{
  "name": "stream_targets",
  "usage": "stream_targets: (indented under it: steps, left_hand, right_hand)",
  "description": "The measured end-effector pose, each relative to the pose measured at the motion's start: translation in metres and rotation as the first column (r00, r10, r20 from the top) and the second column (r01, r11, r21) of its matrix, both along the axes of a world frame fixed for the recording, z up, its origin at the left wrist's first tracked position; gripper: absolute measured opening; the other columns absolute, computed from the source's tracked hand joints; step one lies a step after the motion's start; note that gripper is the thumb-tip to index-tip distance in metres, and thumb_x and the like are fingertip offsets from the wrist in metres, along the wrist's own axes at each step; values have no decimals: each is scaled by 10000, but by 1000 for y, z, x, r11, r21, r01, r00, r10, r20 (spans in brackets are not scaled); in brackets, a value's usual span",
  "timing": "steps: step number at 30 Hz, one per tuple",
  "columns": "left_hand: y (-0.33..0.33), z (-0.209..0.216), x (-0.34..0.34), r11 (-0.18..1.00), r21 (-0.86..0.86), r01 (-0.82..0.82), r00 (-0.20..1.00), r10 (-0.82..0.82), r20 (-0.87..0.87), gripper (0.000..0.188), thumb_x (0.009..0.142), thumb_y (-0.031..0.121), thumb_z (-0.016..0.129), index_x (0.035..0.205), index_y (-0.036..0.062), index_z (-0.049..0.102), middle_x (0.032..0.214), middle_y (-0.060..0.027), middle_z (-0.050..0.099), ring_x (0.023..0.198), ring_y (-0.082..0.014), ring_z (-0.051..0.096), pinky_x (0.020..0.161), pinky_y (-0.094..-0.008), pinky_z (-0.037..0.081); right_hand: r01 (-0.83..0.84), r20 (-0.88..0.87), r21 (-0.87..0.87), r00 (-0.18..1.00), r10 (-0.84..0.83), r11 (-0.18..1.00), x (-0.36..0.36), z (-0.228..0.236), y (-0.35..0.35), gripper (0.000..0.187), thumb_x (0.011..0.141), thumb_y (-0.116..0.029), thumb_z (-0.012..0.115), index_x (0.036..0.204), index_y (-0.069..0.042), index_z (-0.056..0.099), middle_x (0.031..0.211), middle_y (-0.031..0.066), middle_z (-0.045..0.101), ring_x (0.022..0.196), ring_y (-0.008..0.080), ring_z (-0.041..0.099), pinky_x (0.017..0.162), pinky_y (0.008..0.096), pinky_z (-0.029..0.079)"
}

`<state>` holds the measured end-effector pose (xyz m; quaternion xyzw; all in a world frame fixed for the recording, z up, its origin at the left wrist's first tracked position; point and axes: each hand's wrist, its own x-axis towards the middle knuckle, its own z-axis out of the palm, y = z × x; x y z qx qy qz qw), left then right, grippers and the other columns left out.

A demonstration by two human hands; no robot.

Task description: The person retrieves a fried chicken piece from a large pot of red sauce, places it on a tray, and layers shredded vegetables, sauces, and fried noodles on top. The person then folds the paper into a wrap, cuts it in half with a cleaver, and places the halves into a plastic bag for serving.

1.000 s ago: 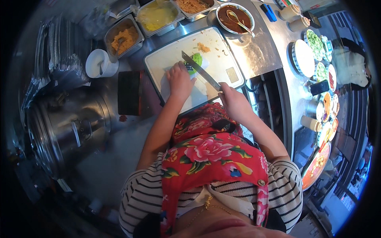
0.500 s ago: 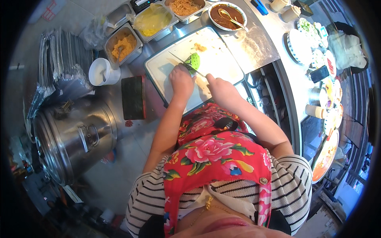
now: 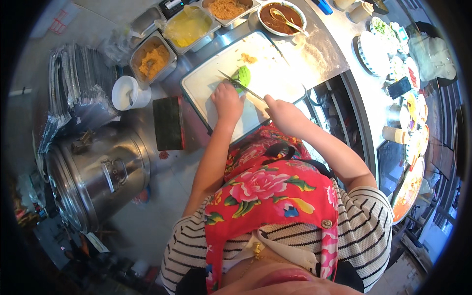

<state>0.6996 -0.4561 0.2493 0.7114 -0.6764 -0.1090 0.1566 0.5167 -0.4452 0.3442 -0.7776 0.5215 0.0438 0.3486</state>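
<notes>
My right hand (image 3: 284,114) is closed round the handle of a kitchen knife (image 3: 255,95). Its long blade slants up and left, across a rounded, bright green piece of food (image 3: 244,75) with a dark lower edge; the exact kind is unclear. Curled fingers of my left hand (image 3: 227,102) press against this piece just under the blade, hiding part of it. Beneath both hands lies a white cutting board (image 3: 202,78) with a dark rim. An orange-brown smear of crumbs (image 3: 249,58) is on the board beyond the green piece.
Metal pans of orange filling (image 3: 156,61), yellow food (image 3: 189,29) and shreds (image 3: 226,7) stand beyond the board, beside a bowl of brown sauce (image 3: 281,18) with a spoon. At left are a white tub (image 3: 129,92), a black block (image 3: 167,123) and a large steel pot (image 3: 101,172).
The knife and my right hand have shifted slightly right and down, with the blade now tilted more steeply. My left hand stays at the green piece. The whole view has moved a little.
</notes>
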Motion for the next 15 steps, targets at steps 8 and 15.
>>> stream_targets:
  steps: [8,15]
  left_hand:
    - [-3,2,4,999,42,-34,996,37,-75,572,708,237,842,1100,-15,511,1099,-204,591,1064,-393,579,905,-514,437]
    - [-6,5,7,994,100,-30,999,34,-35,636,711,248,840,1168,-24,491,1137,-208,593,1079,-394,576,917,-516,435]
  right_hand:
    - [-8,145,-66,989,18,998,3,-30,-10,216,951,-180,524,1072,-10,469,760,235,640,766,440,644,689,512,513]
    - [10,148,-127,989,9,992,1,-56,-7,192,950,-180,519,1049,-26,460,723,226,623,733,435,641,664,503,516]
